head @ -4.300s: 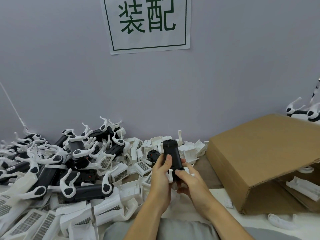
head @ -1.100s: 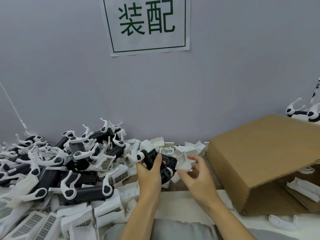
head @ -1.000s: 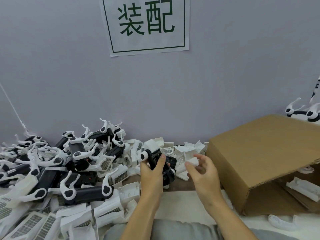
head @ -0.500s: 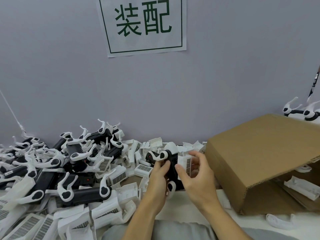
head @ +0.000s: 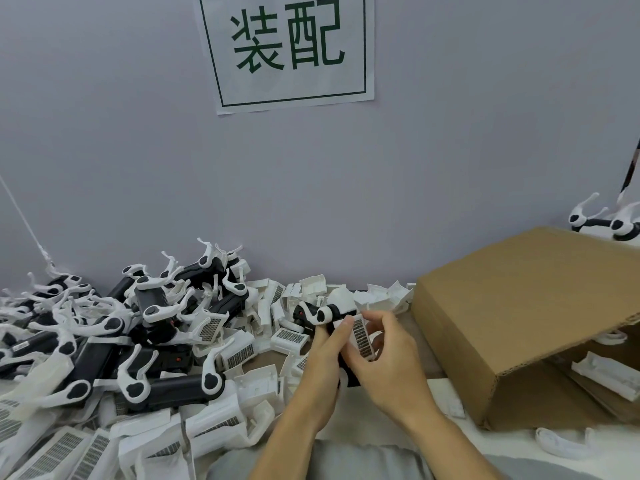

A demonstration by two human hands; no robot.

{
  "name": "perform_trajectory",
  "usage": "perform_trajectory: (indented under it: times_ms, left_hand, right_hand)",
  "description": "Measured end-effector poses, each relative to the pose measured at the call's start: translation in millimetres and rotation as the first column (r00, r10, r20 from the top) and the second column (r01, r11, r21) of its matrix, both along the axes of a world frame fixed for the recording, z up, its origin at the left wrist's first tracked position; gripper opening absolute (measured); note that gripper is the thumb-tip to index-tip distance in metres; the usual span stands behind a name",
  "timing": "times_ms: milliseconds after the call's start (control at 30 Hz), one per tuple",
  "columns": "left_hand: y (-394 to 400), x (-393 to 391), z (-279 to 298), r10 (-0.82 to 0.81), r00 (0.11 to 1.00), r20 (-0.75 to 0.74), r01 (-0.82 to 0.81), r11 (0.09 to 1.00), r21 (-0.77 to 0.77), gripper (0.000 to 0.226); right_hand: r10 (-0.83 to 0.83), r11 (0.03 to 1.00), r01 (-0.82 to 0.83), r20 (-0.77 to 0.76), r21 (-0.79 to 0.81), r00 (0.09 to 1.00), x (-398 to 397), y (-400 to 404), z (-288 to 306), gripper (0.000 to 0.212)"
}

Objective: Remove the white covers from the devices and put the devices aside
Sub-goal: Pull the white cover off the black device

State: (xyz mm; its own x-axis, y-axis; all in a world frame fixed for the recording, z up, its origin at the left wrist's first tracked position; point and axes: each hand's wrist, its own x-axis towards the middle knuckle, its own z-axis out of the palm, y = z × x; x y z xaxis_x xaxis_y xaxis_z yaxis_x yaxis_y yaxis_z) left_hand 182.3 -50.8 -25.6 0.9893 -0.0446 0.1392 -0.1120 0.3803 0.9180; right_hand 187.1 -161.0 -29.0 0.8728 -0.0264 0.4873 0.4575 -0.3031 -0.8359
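Two hands meet over the middle of the tabletop [head: 446, 386], both busy with one black plastic device with white curved arms [head: 320, 315]. The left hand [head: 323, 368] has its fingers curled round the black body from the left, thumb lying up along its front. The right hand [head: 391, 362] pinches a white rectangular cover with a dark grille face [head: 361, 337] between thumb and bent fingers; the cover sits against the right side of the device, tilted a little, and whether it is fully free of the body cannot be told. The device is held just above the tabletop, its white arms pointing away toward the wall.

To the left lies a large heap of black devices with white arms [head: 138, 341], tangled one over another, and in front of and beside it a spread of loose white grille covers [head: 221, 420]. More white plastic pieces [head: 384, 296] lie against the wall behind the hands. On the right stands a brown cardboard box [head: 526, 320] tipped on its side, open toward the right, with white parts inside. A white paper sign with green characters [head: 287, 50] hangs on the grey wall above.
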Motion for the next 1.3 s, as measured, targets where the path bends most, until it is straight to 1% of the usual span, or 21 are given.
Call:
perform_trajectory:
  times_ms: [100, 233, 300, 367, 467, 533, 600, 633, 700, 800, 867, 933, 1000, 1100, 1167, 1300]
  left_hand:
    - [-1.0, 0.2, -1.3, 0.013, 1.000, -0.013, -0.013, 0.998, 0.058, 0.028]
    - [-4.2, 1.3, -3.3, 0.031, 0.998, 0.046, -0.037, 0.988, 0.147, 0.028]
    - [-4.2, 1.5, -3.3, 0.040, 0.998, 0.050, -0.047, 0.989, 0.144, 0.026]
    - [-2.8, 2.1, -3.5, 0.077, 0.997, 0.029, -0.080, 0.991, 0.110, 0.027]
    - [0.7, 3.7, -2.7, 0.117, 0.993, 0.016, -0.118, 0.991, 0.064, 0.029]
    - [1.0, 3.9, -2.2, 0.107, 0.994, 0.031, -0.109, 0.992, 0.066, 0.029]
    - [-0.1, 3.5, -1.6, 0.105, 0.993, 0.060, -0.110, 0.989, 0.101, 0.024]
    - [-0.6, 3.3, -1.4, 0.114, 0.990, 0.080, -0.123, 0.985, 0.123, 0.020]
    - [-0.1, 3.8, -1.1, 0.133, 0.984, 0.116, -0.150, 0.977, 0.150, 0.017]
    - [0.7, 4.9, -0.5, 0.160, 0.981, 0.108, -0.173, 0.977, 0.125, 0.016]
    - [0.5, 5.1, -0.9, 0.158, 0.983, 0.092, -0.168, 0.980, 0.106, 0.015]
    - [-0.2, 4.9, -1.2, 0.137, 0.987, 0.088, -0.146, 0.984, 0.106, 0.015]
    - [-1.3, 4.4, -0.3, 0.135, 0.987, 0.089, -0.145, 0.983, 0.117, 0.024]
    - [-3.5, 5.3, -0.8, 0.216, 0.970, 0.113, -0.232, 0.960, 0.158, 0.030]
    - [-5.2, 4.8, 0.1, 0.263, 0.958, 0.116, -0.281, 0.939, 0.198, 0.030]
    - [-5.2, 2.9, 3.5, 0.235, 0.970, 0.069, -0.244, 0.951, 0.190, 0.030]
  right_hand:
    - [-0.012, 1.000, 0.012, -0.015, -0.023, 1.000, -0.9, -1.4, -0.6, 0.036]
    - [-0.087, 0.996, 0.088, 0.008, -0.009, 0.996, -1.1, -0.7, -1.9, 0.036]
    - [-0.091, 0.996, 0.091, 0.012, -0.015, 0.996, -0.8, -1.1, -1.7, 0.036]
    - [-0.040, 0.999, 0.040, 0.014, -0.006, 0.999, -1.7, -1.8, -1.4, 0.033]
    - [0.042, 0.993, -0.042, 0.000, 0.109, 0.999, -2.0, -1.4, -1.8, 0.027]
    - [0.045, 0.979, -0.027, -0.081, 0.202, 0.996, -0.2, -1.4, -1.5, 0.018]
    - [0.070, 0.967, -0.023, -0.175, 0.255, 0.982, 2.4, -3.4, -2.1, 0.010]
    - [0.104, 0.959, -0.043, -0.208, 0.282, 0.973, 3.3, -4.1, -2.4, 0.012]
    - [0.176, 0.934, -0.090, -0.227, 0.346, 0.958, 3.1, -4.4, -1.8, 0.019]
    - [0.226, 0.897, -0.111, -0.229, 0.427, 0.947, 1.5, -4.6, 2.5, 0.024]
    - [0.274, 0.881, -0.130, -0.266, 0.456, 0.924, 0.0, -4.5, 5.3, 0.029]
    - [0.324, 0.873, -0.158, -0.306, 0.462, 0.895, -1.4, -4.6, 7.2, 0.035]
    - [0.349, 0.869, -0.178, -0.315, 0.463, 0.883, -1.7, -4.7, 8.2, 0.038]
    - [0.359, 0.870, -0.203, -0.295, 0.449, 0.885, -2.2, -3.7, 9.4, 0.039]
    - [0.301, 0.896, -0.178, -0.261, 0.408, 0.917, -2.0, -1.9, 8.0, 0.037]
    - [0.183, 0.923, -0.100, -0.194, 0.372, 0.964, 0.3, -0.6, 5.0, 0.033]
